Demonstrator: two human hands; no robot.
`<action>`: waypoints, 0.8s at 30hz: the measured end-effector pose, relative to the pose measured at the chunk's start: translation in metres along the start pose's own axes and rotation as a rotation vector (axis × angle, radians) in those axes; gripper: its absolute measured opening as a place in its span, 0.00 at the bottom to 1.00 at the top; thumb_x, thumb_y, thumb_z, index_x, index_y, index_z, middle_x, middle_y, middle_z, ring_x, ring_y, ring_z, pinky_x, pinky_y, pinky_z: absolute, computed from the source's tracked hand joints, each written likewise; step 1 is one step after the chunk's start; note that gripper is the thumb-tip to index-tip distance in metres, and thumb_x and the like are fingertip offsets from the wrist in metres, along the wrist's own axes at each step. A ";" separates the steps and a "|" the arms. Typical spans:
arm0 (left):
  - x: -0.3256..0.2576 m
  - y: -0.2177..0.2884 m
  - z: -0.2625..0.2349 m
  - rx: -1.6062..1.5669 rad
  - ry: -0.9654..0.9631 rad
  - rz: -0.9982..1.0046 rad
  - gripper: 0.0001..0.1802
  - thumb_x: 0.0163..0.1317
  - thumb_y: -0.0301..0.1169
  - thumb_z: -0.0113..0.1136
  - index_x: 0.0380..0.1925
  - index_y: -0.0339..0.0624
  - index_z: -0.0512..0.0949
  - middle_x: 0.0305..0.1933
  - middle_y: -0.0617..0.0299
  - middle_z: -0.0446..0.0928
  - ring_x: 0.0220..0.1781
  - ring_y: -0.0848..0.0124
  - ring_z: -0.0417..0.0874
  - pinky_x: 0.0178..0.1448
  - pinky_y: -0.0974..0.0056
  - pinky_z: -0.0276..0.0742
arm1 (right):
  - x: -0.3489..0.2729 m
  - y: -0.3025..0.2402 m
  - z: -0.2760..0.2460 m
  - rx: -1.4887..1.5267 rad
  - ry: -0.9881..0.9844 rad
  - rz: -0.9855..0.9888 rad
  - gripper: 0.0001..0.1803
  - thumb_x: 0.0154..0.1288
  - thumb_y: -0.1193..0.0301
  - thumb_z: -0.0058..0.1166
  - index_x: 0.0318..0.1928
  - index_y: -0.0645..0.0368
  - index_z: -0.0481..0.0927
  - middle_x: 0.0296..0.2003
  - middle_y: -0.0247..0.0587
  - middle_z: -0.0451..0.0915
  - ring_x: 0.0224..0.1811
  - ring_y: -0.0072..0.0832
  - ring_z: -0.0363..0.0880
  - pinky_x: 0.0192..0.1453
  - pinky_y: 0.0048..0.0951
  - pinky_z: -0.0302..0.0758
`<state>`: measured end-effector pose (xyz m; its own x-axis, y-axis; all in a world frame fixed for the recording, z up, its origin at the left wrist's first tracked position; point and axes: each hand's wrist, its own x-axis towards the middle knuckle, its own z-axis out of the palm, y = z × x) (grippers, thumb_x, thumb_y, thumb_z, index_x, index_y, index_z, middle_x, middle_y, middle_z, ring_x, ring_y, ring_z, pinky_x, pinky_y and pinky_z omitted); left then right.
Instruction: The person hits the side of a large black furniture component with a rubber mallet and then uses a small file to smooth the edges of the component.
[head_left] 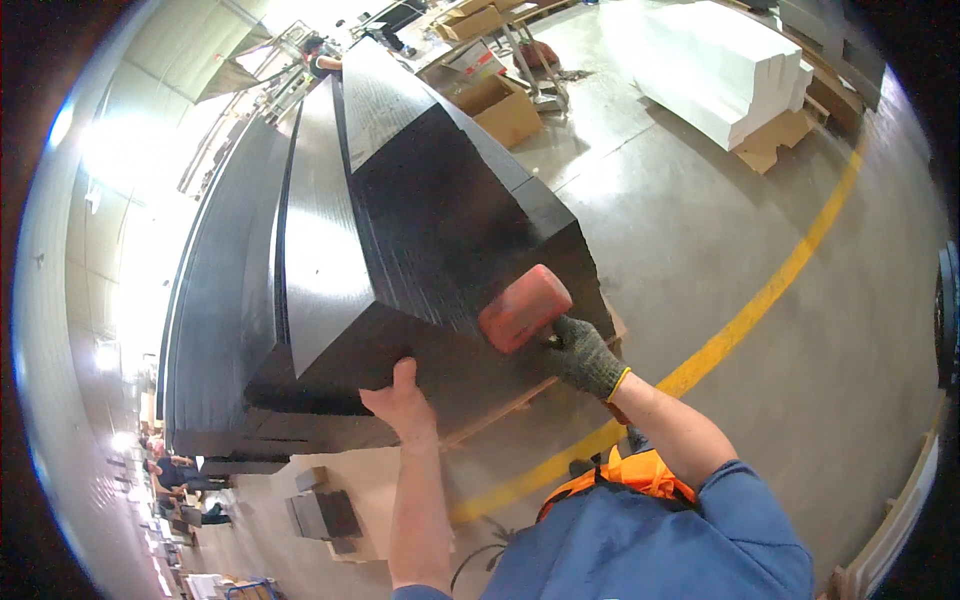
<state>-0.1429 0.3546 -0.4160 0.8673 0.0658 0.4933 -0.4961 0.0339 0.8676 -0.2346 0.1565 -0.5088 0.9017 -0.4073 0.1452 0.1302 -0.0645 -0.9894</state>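
Observation:
In my gloved right hand [585, 355] is a mallet [525, 308] with a thick, reddish cylindrical head, my fingers closed on its mostly hidden handle. The mallet head is in front of the near end of a tall stack of black boards [440, 200]. My bare left hand [403, 403] rests against the lower near end of that stack, thumb standing up and apart from the fingers. Some of its fingertips are hard to see against the dark boards. More long black boards [225, 290] lie side by side to the left.
A yellow floor line [765, 295] curves along the right. White stacked blocks [715, 75] stand at the far right, cardboard boxes [500, 110] beyond the stack. Small dark pieces [325, 515] lie on cardboard at lower left. Other people [322, 62] are in the background.

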 end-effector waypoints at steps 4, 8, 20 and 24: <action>0.003 -0.007 -0.013 0.040 -0.044 0.016 0.23 0.50 0.21 0.60 0.48 0.31 0.72 0.48 0.59 0.75 0.48 0.68 0.75 0.58 0.65 0.69 | 0.002 -0.007 -0.002 -0.079 -0.064 0.096 0.15 0.57 0.67 0.58 0.43 0.59 0.76 0.37 0.54 0.81 0.44 0.50 0.79 0.46 0.38 0.75; 0.002 -0.009 -0.009 -0.008 -0.046 0.027 0.23 0.49 0.22 0.59 0.49 0.31 0.71 0.48 0.60 0.75 0.48 0.68 0.75 0.57 0.65 0.69 | 0.004 -0.008 -0.002 -0.118 0.038 -0.058 0.14 0.55 0.68 0.60 0.40 0.62 0.77 0.31 0.49 0.81 0.34 0.34 0.81 0.39 0.34 0.75; 0.001 -0.002 -0.005 0.057 0.056 -0.022 0.18 0.49 0.23 0.53 0.43 0.28 0.74 0.43 0.62 0.76 0.44 0.70 0.74 0.55 0.67 0.69 | 0.006 -0.033 -0.002 -0.030 0.001 -0.110 0.13 0.54 0.67 0.61 0.35 0.63 0.77 0.31 0.53 0.81 0.36 0.48 0.80 0.38 0.38 0.74; -0.002 0.001 -0.003 0.008 0.033 0.012 0.19 0.50 0.24 0.53 0.44 0.28 0.73 0.44 0.61 0.76 0.45 0.69 0.74 0.55 0.67 0.68 | 0.005 -0.026 -0.005 -0.107 -0.041 -0.116 0.14 0.53 0.68 0.60 0.37 0.63 0.76 0.33 0.54 0.80 0.38 0.53 0.78 0.39 0.40 0.74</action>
<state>-0.1448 0.3578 -0.4166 0.8593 0.0992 0.5017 -0.5062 0.0250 0.8621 -0.2356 0.1518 -0.4827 0.8995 -0.3540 0.2562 0.1920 -0.2065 -0.9594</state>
